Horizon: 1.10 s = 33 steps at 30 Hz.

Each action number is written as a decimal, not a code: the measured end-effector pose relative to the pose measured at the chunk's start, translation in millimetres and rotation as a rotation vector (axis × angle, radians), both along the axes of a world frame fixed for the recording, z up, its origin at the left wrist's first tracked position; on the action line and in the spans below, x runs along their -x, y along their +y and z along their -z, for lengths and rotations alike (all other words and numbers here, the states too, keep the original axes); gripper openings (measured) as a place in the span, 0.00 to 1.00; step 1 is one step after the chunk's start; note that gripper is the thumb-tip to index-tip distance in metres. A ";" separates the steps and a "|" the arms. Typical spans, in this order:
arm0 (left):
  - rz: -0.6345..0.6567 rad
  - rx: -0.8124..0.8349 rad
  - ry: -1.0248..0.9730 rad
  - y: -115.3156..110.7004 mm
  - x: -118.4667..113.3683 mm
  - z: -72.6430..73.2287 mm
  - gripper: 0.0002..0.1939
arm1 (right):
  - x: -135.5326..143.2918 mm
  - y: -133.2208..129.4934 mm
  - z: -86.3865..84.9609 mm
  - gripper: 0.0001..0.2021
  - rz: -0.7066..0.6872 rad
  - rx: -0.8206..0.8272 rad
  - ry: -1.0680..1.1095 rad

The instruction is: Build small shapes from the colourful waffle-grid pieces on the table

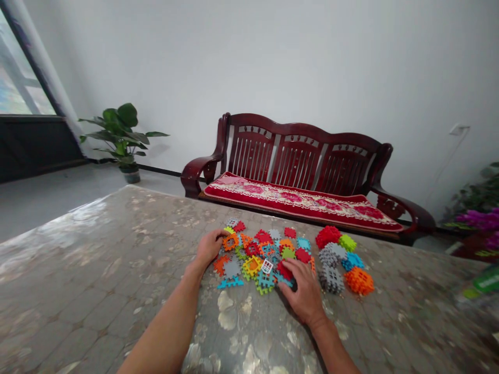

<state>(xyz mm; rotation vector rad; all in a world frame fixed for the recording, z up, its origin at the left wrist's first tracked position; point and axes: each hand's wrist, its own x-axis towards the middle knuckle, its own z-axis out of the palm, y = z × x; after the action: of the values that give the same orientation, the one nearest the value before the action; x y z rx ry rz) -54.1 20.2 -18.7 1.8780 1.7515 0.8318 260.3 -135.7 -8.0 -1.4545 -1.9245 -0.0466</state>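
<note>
A loose spread of plastic interlocking tiles in red, orange, yellow, blue, green and grey lies on the table, with a small white window-shaped piece (pixel 267 266) among them. My left hand (pixel 209 248) is at the left edge of the spread, its fingers closed at an orange tile with a square opening (pixel 231 242). On the near right side, my right hand (pixel 304 291) reaches over a red tile (pixel 284 269), thumb and fingers apart. Its fingertips are partly hidden against the tiles. A blue toothed strip (pixel 230 282) lies at the near left.
Right of my right hand stand stacks of tiles sorted by colour: red (pixel 327 237), grey (pixel 331 279), blue (pixel 353 261), orange (pixel 359 281) and lime (pixel 347 242). A patterned cover lies over the table (pixel 128 249). Behind it is a wooden bench (pixel 296 156). A blurred green-labelled item (pixel 483 283) is far right.
</note>
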 end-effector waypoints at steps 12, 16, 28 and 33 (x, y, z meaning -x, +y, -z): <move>0.064 0.018 -0.064 -1.6 4.1 -2.5 0.20 | -0.2 2.4 7.0 0.24 0.100 -0.013 -0.009; 0.051 0.053 -0.106 -4.4 8.9 -3.8 0.18 | 1.3 -4.1 -0.8 0.30 0.002 -0.022 -0.016; -0.095 0.051 -0.184 -2.4 15.5 -15.9 0.16 | -4.0 -0.6 5.5 0.12 0.023 -0.048 0.075; -0.214 0.051 0.126 0.3 4.4 -17.4 0.20 | -2.6 1.3 7.2 0.11 0.020 -0.044 0.078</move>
<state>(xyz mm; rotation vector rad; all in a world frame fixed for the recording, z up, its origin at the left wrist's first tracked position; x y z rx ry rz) -58.5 20.4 -1.3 1.7654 2.0596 0.7493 262.9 -134.3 -15.2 -1.4260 -1.8350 -0.0401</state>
